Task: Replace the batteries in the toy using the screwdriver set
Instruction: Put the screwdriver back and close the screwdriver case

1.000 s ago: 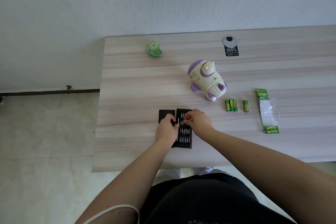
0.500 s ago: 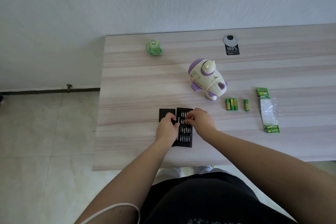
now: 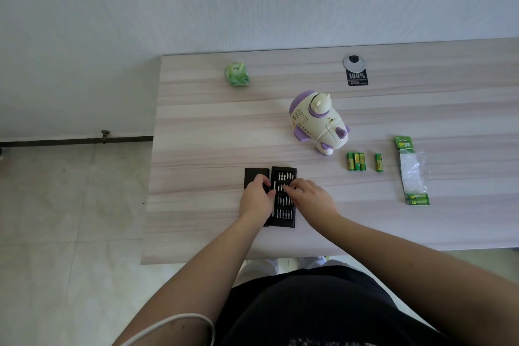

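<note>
Screwdriver set (image 3: 283, 196) under both hands – toy (image 3: 318, 122) well beyond

plain indoor room, perhaps an office: pale wood-grain desk (image 3: 196, 126) with cable grommet (image 3: 354, 62), tiled floor (image 3: 70, 205).

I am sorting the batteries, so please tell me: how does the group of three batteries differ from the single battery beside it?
The group of three batteries lies side by side, touching; the single battery lies alone, apart from it. The group is nearer the toy; the single one is nearer the opened battery pack. Both are green and yellow, look alike in size, lie flat on the table pointing the same way, and no hand touches them.
</note>
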`<control>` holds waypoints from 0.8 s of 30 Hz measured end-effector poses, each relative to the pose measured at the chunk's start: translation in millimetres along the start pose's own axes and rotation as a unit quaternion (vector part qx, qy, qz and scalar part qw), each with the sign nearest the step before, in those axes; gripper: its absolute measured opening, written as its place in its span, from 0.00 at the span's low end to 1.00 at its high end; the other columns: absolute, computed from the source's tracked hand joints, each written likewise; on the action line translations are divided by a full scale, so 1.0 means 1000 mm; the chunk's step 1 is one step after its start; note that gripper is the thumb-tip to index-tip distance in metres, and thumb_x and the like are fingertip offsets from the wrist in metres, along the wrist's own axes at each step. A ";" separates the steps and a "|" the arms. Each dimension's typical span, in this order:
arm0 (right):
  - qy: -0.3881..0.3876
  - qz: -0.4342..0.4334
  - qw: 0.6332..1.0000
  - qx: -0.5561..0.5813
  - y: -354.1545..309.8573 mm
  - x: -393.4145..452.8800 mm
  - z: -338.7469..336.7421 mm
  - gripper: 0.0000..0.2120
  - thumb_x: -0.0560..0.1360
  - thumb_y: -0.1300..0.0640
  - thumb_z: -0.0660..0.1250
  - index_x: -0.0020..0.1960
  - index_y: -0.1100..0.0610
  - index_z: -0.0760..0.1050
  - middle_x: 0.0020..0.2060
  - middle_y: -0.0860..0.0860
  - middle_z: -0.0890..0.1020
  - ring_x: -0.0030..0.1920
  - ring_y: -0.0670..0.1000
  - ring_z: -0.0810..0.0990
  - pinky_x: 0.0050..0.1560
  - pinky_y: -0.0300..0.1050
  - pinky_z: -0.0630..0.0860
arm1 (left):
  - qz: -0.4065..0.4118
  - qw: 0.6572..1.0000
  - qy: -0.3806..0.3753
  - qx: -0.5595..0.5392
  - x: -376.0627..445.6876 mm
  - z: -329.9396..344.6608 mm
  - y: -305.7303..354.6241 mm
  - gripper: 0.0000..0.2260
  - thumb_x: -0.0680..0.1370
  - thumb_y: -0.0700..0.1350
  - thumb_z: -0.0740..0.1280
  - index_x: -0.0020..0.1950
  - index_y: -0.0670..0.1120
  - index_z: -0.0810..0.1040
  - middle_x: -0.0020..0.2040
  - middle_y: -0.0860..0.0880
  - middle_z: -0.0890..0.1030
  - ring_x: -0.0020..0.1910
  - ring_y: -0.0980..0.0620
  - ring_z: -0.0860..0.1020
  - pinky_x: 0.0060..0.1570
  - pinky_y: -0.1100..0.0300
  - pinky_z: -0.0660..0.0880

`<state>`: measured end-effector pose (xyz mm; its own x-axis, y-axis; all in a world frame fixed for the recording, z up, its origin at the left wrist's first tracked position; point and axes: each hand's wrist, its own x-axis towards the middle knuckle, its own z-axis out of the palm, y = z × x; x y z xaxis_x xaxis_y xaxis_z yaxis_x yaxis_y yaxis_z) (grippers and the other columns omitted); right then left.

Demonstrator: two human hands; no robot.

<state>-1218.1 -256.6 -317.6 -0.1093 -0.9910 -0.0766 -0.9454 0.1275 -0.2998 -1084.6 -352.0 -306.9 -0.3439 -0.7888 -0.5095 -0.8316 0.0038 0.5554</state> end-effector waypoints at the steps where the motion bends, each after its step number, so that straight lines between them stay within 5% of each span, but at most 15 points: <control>1: -0.003 -0.014 1.000 -0.018 0.000 -0.002 0.001 0.27 0.55 0.66 0.80 0.54 0.57 0.82 0.45 0.55 0.82 0.39 0.57 0.82 0.30 0.47 0.79 | 0.000 1.000 0.001 0.001 0.000 0.000 0.000 0.07 0.78 0.45 0.67 0.54 0.47 0.72 0.45 0.46 0.77 0.39 0.48 0.73 0.38 0.57 0.67; 11: 0.025 -0.031 0.996 -0.083 -0.006 -0.019 0.015 0.28 0.64 0.58 0.76 0.63 0.59 0.77 0.56 0.54 0.80 0.53 0.56 0.81 0.46 0.49 0.78 | 0.005 1.000 -0.003 0.001 0.002 0.001 -0.001 0.08 0.78 0.45 0.67 0.55 0.46 0.73 0.49 0.45 0.78 0.43 0.47 0.75 0.42 0.56 0.70; 24: 0.061 -0.013 0.998 -0.028 -0.007 -0.022 0.011 0.21 0.71 0.56 0.74 0.62 0.58 0.78 0.57 0.53 0.81 0.52 0.54 0.83 0.52 0.49 0.79 | 0.002 1.000 0.000 -0.002 0.001 0.003 -0.002 0.06 0.78 0.45 0.66 0.54 0.47 0.73 0.46 0.44 0.78 0.39 0.48 0.73 0.38 0.58 0.67</control>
<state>-1205.6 -235.0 -324.7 -0.1185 -0.9918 0.0475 -0.9638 0.1034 -0.2456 -1084.6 -351.4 -310.2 -0.3480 -0.7883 -0.5073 -0.8286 0.0055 0.5599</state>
